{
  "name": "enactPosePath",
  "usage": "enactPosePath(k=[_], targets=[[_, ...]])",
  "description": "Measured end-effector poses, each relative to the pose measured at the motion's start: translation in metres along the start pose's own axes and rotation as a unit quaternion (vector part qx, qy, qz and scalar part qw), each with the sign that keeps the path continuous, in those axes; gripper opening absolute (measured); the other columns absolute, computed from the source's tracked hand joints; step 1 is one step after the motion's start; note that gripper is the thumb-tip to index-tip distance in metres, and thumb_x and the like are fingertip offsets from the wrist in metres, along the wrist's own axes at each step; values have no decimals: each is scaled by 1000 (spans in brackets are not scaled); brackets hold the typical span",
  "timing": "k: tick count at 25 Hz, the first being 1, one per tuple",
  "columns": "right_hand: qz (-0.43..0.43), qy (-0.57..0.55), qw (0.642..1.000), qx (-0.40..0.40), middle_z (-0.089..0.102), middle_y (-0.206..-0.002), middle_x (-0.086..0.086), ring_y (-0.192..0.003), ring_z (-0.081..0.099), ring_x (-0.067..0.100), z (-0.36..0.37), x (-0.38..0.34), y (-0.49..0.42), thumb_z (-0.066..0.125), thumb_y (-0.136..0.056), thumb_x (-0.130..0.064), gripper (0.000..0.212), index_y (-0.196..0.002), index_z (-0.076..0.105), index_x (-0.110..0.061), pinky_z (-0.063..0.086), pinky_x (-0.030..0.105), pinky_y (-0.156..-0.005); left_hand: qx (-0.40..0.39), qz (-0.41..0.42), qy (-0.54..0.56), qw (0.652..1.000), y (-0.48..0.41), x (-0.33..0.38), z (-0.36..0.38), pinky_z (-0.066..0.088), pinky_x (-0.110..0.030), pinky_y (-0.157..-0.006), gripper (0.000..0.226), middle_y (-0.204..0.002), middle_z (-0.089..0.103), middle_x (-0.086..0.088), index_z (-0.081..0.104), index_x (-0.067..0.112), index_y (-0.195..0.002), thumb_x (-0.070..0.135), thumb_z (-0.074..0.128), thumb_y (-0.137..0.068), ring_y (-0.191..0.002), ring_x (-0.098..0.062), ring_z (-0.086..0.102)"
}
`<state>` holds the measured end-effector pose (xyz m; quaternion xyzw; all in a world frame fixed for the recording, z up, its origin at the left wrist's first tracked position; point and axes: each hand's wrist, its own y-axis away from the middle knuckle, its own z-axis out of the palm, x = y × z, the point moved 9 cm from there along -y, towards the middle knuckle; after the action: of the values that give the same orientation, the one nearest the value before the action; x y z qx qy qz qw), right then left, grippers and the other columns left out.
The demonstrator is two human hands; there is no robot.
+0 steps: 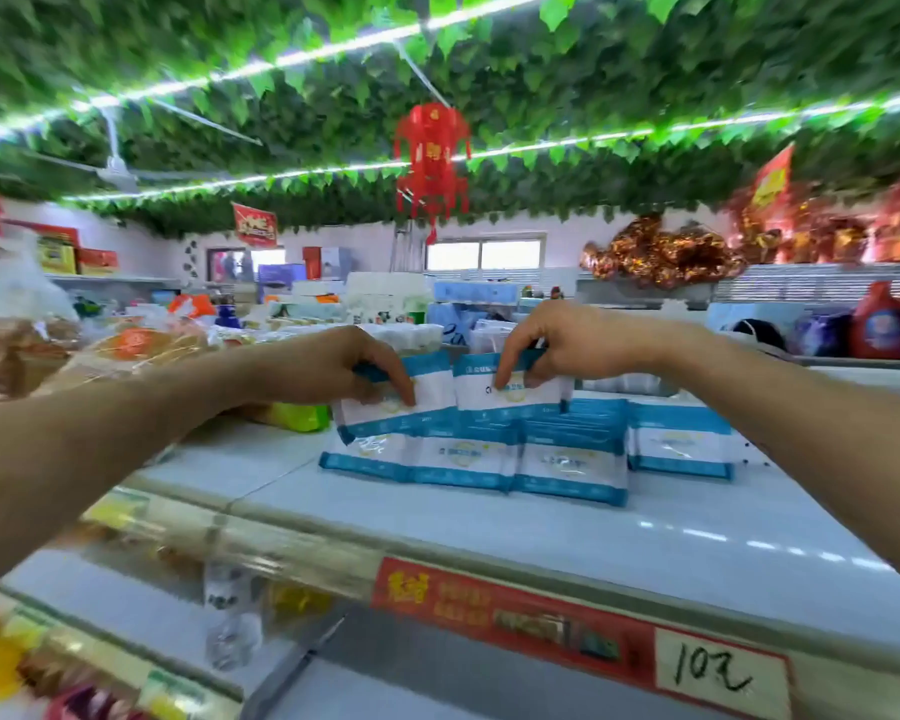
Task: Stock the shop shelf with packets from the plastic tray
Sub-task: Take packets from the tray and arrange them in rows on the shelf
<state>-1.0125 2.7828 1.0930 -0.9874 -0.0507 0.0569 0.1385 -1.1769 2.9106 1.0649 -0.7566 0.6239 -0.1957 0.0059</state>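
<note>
Head view, some motion blur at the edges. Both arms reach forward over the top shelf.

- Left hand: fingers curled down, pinching the left packet by its upper blue band. The packet hangs below the fingers, tilted, lower corner towards the left.
- Right hand: same grip, fingers and thumb pinching the top edge of the right packet. This one hangs closer to level.
- The two held packets are side by side, with inner edges touching or nearly so; cannot tell which.
- Both sit just above the shelved packets, a row of white-and-blue packs standing at the back half of the shelf. The bottom edge of the left packet overlaps the row in view; contact unclear.
- One further packet stack stands just right of that row, below the right wrist.
- A green pack lies on the shelf under the left wrist.
- Bagged bread is at far left.
- The shelf's front edge carries a red price label with a handwritten "10".
- Overhead: a leaf-covered ceiling and a red lantern.
</note>
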Motion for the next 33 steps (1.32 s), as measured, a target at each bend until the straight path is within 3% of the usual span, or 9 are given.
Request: enactPosePath(k=[3,8,14,17,21,24,27,31,33], targets=[[89,-1,996,22,72,-111,-17,-100,65,5,-25,69,65,75,-88,-4,32,-99,80,-34,54,30,-93,-30,76,-14,997,-81,54,35,48,-19,-100,38,-119,68,21,79,31,-109,-1,67,-93,-108,0,62],[214,7,976,30,66,-115,-13,-105,61,12,-36,167,151,69,-91,-3,36,-96,77,-38,52,42,-100,-56,162,-51,984,-169,130,78,36,2,-90,34,-118,67,17,79,24,-112,-2,68,-93,-104,16,56],[226,6,974,23,57,-114,-15,-105,56,14,23,216,164,68,-90,0,38,-103,76,-34,48,31,-94,-44,148,-37,987,-203,135,84,43,-18,-100,37,-119,65,22,79,30,-107,-2,67,-93,-111,2,59],[212,7,977,25,54,-116,-12,-107,53,12,44,229,149,65,-91,1,39,-106,74,-34,47,34,-101,-34,133,-38,990,-209,128,80,42,-20,-99,40,-118,64,25,79,34,-105,-2,68,-93,-109,5,59],[180,50,981,55,50,-113,-10,-106,46,12,48,230,141,72,-91,-12,31,-103,73,-41,45,35,-97,-31,115,-15,993,-215,131,84,47,-29,-103,41,-125,64,20,78,38,-104,-1,66,-94,-114,-6,60],[178,87,978,62,51,-123,-8,-110,43,14,46,232,149,75,-90,-19,31,-111,73,-41,41,33,-95,-39,136,-8,990,-229,153,99,47,-29,-104,38,-123,62,21,78,35,-106,1,66,-95,-115,-7,58],[219,90,966,103,55,-134,-2,-118,48,19,20,244,174,74,-88,-10,34,-116,72,-29,47,39,-100,-54,172,-6,984,-248,184,118,43,-26,-103,36,-119,61,25,79,33,-108,3,68,-94,-114,-3,57],[282,94,942,159,57,-120,-10,-109,54,14,-12,262,226,69,-89,-1,45,-101,68,-45,50,42,-97,-90,201,12,975,-266,213,161,44,-22,-100,32,-114,63,26,79,26,-109,1,68,-93,-110,3,58],[287,90,937,177,58,-119,-11,-109,54,13,-20,262,247,66,-89,1,45,-101,72,-42,51,43,-96,-122,206,-11,971,-270,212,188,44,-21,-99,32,-112,62,28,79,25,-109,1,68,-92,-106,8,57]])
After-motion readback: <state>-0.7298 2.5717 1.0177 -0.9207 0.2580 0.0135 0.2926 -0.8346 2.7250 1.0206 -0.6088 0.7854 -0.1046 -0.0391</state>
